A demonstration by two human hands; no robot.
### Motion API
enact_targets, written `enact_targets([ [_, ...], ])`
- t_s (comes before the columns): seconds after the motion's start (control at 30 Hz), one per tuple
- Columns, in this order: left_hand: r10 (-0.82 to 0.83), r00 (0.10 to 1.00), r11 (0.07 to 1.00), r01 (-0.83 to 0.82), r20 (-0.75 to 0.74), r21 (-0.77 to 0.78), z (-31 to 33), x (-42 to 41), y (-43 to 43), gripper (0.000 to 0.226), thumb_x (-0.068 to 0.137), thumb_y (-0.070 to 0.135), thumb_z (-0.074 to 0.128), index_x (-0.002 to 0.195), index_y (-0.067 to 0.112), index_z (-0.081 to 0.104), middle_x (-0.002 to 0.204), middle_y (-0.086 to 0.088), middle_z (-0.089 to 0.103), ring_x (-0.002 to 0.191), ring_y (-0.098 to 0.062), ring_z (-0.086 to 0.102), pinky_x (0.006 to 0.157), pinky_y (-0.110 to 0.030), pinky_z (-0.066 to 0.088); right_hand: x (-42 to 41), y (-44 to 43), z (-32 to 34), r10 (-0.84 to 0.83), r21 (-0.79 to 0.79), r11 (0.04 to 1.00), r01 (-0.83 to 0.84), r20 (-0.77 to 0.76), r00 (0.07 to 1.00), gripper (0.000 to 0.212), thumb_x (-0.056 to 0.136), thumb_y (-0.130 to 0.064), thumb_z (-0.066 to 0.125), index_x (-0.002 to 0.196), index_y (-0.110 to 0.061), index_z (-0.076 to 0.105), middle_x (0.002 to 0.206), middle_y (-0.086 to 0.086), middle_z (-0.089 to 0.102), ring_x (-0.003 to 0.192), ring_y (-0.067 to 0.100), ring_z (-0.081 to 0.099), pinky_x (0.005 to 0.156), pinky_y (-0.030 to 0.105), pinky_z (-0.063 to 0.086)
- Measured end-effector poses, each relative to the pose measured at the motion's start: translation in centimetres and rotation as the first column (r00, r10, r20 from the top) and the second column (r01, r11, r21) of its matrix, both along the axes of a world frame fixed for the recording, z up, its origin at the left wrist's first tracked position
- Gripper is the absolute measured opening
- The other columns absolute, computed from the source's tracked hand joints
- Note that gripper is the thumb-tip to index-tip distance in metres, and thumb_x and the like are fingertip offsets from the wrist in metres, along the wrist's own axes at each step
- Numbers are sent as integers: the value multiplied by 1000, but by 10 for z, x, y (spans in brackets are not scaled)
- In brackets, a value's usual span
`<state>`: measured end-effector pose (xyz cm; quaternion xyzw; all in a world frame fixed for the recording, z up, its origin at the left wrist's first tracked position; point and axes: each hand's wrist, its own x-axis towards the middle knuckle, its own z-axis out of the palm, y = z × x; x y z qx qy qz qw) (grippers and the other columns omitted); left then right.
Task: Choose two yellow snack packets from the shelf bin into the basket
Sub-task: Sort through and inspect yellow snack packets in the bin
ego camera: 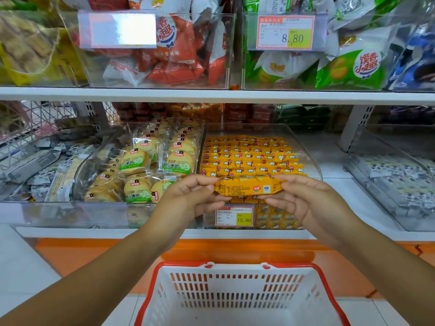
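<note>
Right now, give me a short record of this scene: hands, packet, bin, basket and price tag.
yellow packet: held level in front of the bin
left hand: pinches its left end
right hand: pinches its right end
shelf bin: rows of yellow packets
basket: below the hands, no packet visible inside
price tag: 15.80

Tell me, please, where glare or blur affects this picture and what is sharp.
Head view: glare whites out the upper-left label; the top-left bin is blurred; the packet, pinched by the left hand and right hand, is sharp.
</note>
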<state>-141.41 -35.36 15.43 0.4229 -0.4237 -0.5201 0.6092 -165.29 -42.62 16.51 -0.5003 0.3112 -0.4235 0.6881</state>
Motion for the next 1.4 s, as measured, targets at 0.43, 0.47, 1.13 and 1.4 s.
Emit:
enact_targets([
  [0.43, 123, 977, 992, -114, 174, -63, -6, 0, -4, 19, 87, 16, 66, 72, 25, 71, 97, 1, 76, 91, -19, 74, 74, -25, 59, 7, 9, -3, -97, -200, 978, 59, -184, 978, 5, 69, -30, 73, 66, -26, 72, 110, 12, 74, 100, 27, 73, 89, 37, 57],
  [0.47, 131, 973, 991, -122, 190, -59, -8, -1, -4, 18, 92, 14, 64, 76, 22, 68, 97, -1, 76, 90, -20, 74, 75, -30, 60, 8, 9, -4, -98, -209, 976, 60, -172, 980, 7, 70, -29, 71, 65, -25, 70, 109, 12, 74, 100, 27, 73, 89, 37, 57],
  [1.13, 161, 980, 987, -156, 121, -48, -3, -8, -2, 22, 80, 10, 70, 102, 13, 75, 92, -6, 78, 83, -20, 75, 70, -21, 58, 6, 11, -1, -92, -212, 975, 65, -121, 988, 36, 74, -19, 71, 108, -8, 64, 95, 10, 77, 89, 28, 75, 71, 22, 58],
  [1.4, 100, 988, 995, -100, 114, 1, -3, -3, -3, 28, 85, 12, 65, 112, 9, 72, 100, -8, 77, 95, -23, 74, 75, -21, 58, 5, 7, -3, -32, -135, 991, 26, -44, 999, 35, 76, -15, 69, 109, -6, 64, 99, 17, 75, 91, 30, 75, 71, 23, 59],
])
